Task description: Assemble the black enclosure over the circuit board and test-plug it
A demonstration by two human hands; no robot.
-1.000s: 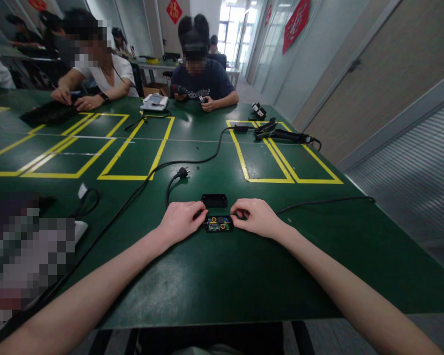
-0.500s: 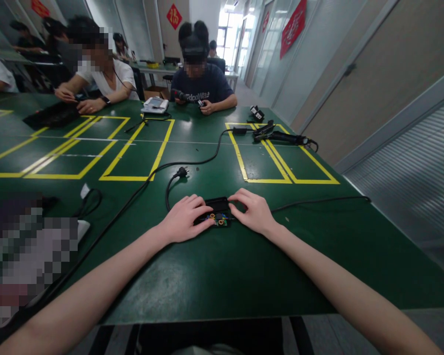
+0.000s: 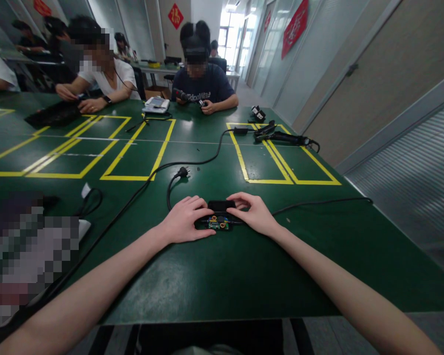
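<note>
On the green table (image 3: 163, 286), the left hand (image 3: 187, 220) partly hides the circuit board (image 3: 218, 223).

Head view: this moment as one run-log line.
left hand: around left end of green circuit board | right hand: pinching black rectangular cover | rest: black plug, green tabletop

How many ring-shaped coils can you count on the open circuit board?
2: the far coil sits left of the middle of the circuit board; the near coil sits to its right. The left hand may hide others.
</note>
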